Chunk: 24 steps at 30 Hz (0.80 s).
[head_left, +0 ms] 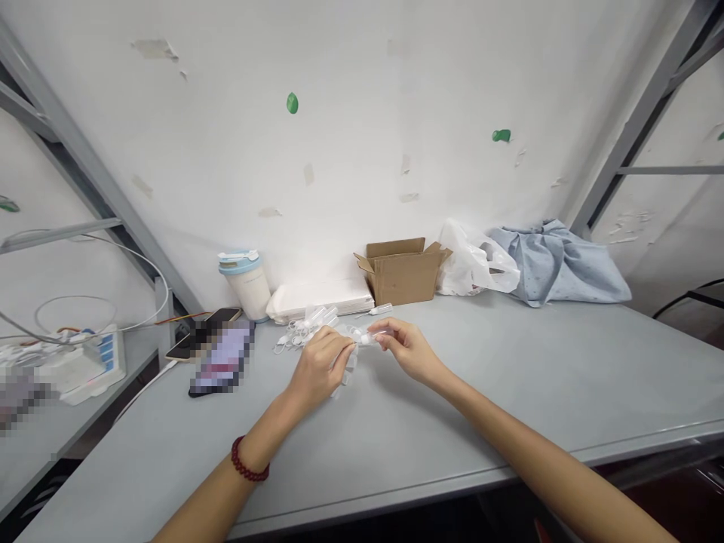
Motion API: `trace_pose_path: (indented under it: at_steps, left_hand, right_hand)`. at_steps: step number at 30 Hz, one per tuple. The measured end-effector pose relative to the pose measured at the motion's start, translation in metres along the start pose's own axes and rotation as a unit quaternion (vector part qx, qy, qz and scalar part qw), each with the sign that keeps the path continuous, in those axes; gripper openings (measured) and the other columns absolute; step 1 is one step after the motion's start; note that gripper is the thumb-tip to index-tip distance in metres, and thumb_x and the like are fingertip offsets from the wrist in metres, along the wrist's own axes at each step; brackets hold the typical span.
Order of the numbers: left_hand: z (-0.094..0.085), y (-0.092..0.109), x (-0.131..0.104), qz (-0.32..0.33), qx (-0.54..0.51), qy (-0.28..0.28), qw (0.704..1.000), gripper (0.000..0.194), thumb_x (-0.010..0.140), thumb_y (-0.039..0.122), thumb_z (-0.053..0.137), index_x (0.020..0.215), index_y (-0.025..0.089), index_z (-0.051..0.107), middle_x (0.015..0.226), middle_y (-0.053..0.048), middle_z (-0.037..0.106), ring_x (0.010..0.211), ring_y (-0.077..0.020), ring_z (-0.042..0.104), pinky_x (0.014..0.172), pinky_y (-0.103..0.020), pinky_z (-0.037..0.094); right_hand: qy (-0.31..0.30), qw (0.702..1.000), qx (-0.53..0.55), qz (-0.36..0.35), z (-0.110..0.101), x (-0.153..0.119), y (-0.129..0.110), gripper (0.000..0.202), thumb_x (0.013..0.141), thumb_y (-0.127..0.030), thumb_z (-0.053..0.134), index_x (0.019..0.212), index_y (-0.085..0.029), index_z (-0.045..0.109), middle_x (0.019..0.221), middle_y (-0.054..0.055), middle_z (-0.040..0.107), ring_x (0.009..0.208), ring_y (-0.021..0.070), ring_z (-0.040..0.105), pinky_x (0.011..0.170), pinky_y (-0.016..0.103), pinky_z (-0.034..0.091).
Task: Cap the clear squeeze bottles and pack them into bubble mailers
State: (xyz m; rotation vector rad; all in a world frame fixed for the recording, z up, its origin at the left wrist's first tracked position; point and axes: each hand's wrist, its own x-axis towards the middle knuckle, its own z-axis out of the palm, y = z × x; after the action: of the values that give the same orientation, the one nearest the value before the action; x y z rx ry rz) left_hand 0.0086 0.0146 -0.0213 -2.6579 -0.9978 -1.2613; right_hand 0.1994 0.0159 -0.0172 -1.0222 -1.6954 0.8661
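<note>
My right hand [410, 348] pinches a small clear plastic tube with a white cap [366, 339] between thumb and fingers. Close beside it, my left hand [321, 362] has thumb and forefinger pressed together near the capped end; what lies between them is too small to make out. Clear plastic pieces [346, 373] show beneath and beside the left fingers. Behind that hand lies a pile of similar clear tubes with white caps and thin white loops [294, 332]. One more clear tube [382, 309] lies apart, beyond the right fingertips.
Along the wall stand a lidded cup [249, 288], a white flat stack [322, 296], an open cardboard box [406, 275], a white plastic bag [472, 264] and blue cloth [559, 268]. Left are a phone [223, 320], a purple pouch-like item [223, 358] and a power strip [93, 369].
</note>
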Motion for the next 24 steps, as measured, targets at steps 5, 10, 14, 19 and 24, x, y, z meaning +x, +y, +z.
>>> trace_pose_path:
  at_steps: [5,10,14,19,24]
  left_hand:
    - [0.000,0.000,-0.001,0.002,0.002,-0.004,1.000,0.018,0.086,0.017,0.044,0.080,0.017,0.061,0.065,-0.003,0.058,0.067,-0.0162,0.049,0.062,-0.029,0.043]
    - [-0.002,0.001,-0.001,-0.031,-0.020,-0.006,0.999,0.017,0.085,0.017,0.047,0.077,0.018,0.063,0.063,-0.002,0.059,0.066,-0.0158,0.050,0.060,-0.028,0.043]
    - [-0.003,0.003,0.001,-0.068,-0.033,-0.021,0.997,0.020,0.085,0.020,0.048,0.072,0.019,0.063,0.062,-0.002,0.061,0.064,-0.0154,0.052,0.059,-0.028,0.043]
    - [-0.005,0.000,0.004,-0.075,-0.033,-0.036,0.996,0.017,0.084,0.021,0.049,0.075,0.019,0.064,0.065,-0.002,0.063,0.066,-0.0154,0.054,0.061,-0.028,0.044]
    - [-0.022,-0.015,0.008,-0.053,0.041,0.052,0.996,0.015,0.084,0.020,0.049,0.077,0.019,0.063,0.069,-0.003,0.064,0.069,-0.0163,0.054,0.065,-0.029,0.043]
  right_hand:
    - [-0.003,1.000,-0.003,-0.013,0.002,-0.001,0.004,0.017,0.078,-0.020,0.049,0.087,-0.019,0.063,0.067,-0.001,0.059,0.058,0.0107,0.049,0.053,0.023,0.037]
    - [-0.009,1.000,-0.006,-0.023,0.004,-0.002,0.005,0.016,0.077,-0.018,0.050,0.087,-0.019,0.063,0.074,0.000,0.062,0.059,0.0106,0.050,0.055,0.024,0.038]
    - [-0.015,0.999,-0.016,-0.035,0.004,-0.002,0.004,0.016,0.077,-0.019,0.052,0.088,-0.020,0.063,0.076,0.000,0.063,0.058,0.0108,0.050,0.056,0.024,0.039]
    - [-0.036,0.996,-0.040,-0.072,0.003,0.001,0.008,0.019,0.080,-0.018,0.050,0.095,-0.021,0.061,0.092,0.004,0.065,0.075,0.0152,0.058,0.068,0.029,0.045]
    - [0.035,0.973,-0.205,-0.100,-0.010,0.012,0.025,0.042,0.078,-0.011,0.048,0.119,-0.020,0.046,0.118,0.011,0.053,0.107,0.0228,0.049,0.091,0.041,0.039]
